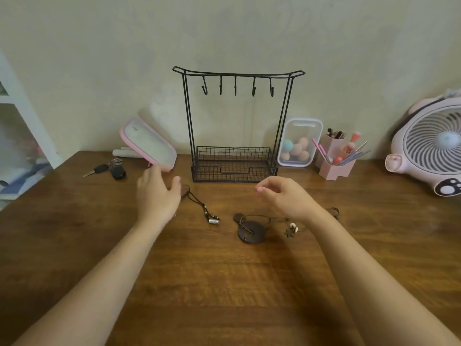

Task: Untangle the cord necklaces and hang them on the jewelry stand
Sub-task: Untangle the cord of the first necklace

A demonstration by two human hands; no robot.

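A black wire jewelry stand (237,121) with several bare hooks and a mesh basket base stands at the back of the wooden table. Dark cord necklaces lie in front of it: one with a silver bead pendant (213,219), one with a round brown disc pendant (250,231), and one with small white beads and a star (292,228). My left hand (157,196) hovers with relaxed fingers over the left cord's end and holds nothing. My right hand (284,196) hangs above the right-hand cords, fingers loosely curled, empty.
A tilted pink mirror (148,143) and car keys (109,169) sit at the back left. Right of the stand are a clear box of sponges (299,143), a pink brush holder (335,161) and a pink fan (429,146). The wooden table (212,283) stretches toward me.
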